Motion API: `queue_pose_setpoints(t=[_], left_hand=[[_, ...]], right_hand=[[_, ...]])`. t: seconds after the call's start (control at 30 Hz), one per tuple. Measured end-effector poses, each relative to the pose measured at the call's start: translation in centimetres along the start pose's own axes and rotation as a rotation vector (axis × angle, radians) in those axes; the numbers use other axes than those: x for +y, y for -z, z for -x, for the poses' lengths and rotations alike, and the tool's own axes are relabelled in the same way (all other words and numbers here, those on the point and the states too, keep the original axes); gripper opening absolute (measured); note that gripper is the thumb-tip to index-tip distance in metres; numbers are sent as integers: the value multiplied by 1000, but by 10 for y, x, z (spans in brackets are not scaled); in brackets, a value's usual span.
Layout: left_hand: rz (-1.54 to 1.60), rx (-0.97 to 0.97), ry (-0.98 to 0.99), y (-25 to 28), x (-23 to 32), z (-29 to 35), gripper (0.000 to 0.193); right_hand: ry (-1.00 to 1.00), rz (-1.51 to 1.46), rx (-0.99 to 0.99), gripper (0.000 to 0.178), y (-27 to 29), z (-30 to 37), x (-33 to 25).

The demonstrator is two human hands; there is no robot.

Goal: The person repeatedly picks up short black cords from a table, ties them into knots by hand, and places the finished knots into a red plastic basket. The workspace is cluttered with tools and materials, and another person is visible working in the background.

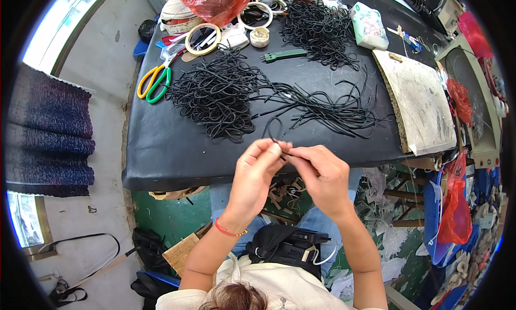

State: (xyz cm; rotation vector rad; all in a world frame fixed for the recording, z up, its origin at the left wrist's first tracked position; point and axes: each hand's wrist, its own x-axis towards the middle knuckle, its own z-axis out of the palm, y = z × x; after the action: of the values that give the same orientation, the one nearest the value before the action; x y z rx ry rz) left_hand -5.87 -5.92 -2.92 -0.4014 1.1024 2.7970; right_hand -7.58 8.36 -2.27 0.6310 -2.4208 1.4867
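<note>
Near the front edge of the black table, my left hand [260, 164] and my right hand [321, 173] meet, fingertips almost touching. Between them they pinch a thin black cord [273, 128], whose loop rises above the left fingers. A short end of it shows between the two hands. Beyond, a heap of looped black cords [217, 92] lies to the left, and a bundle of straight cut cords [328, 110] spreads to the right. A second tangled pile of black cords [317, 30] is farther back.
Scissors with yellow and green handles [156, 84] lie at the left edge. Behind are tape rolls [203, 39], a green-handled tool [285, 55] and a red plastic bag [215, 1]. On the right are a tissue pack [368, 26] and a worn board [416, 103].
</note>
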Motion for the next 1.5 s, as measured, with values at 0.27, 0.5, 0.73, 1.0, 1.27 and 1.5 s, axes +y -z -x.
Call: queue_pose_setpoints(t=[0.27, 0.5, 0.73, 1.0, 1.27, 1.5], left_hand=[[-164, -76, 206, 5, 3, 0, 10], [-222, -171, 149, 10, 1, 5, 15], [-507, -108, -95, 6, 0, 7, 12], [-857, -400, -63, 1, 16, 18, 14], [-397, -298, 155, 0, 12, 12, 29], [-603, -191, -75, -1, 3, 14, 20]], right_hand=[[249, 236, 50, 21, 11, -5, 0], [222, 161, 100, 22, 4, 2, 1], [151, 323, 30, 20, 19, 5, 0], [163, 119, -152, 10, 45, -24, 9], [-159, -165, -143, 17, 25, 18, -4], [-478, -883, -250, 23, 26, 31, -15]])
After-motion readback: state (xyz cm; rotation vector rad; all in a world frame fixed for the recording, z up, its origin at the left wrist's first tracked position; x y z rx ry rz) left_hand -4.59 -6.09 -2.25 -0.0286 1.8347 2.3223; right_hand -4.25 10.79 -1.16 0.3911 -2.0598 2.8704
